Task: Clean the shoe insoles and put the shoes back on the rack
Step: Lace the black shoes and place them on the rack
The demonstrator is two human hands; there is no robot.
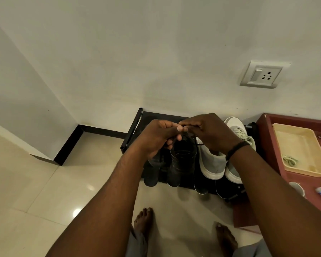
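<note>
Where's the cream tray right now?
In the head view the cream tray lies at the right edge, on the reddish-brown table, just right of the shoe rack and the white sneakers.

The floor (44,191) is glossy polished tile that mirrors the lights. The wall (156,52) looks matt and painted, with a smooth plastic socket plate (263,75). The rack (133,127) looks like matt black metal. The black shoe (182,160) has a dull leather-like sheen; the white sneakers (211,164) look like soft cloth over smooth rubbery soles. The tray (302,149) is smooth cream plastic on a reddish, smooth desk (267,145).
</note>
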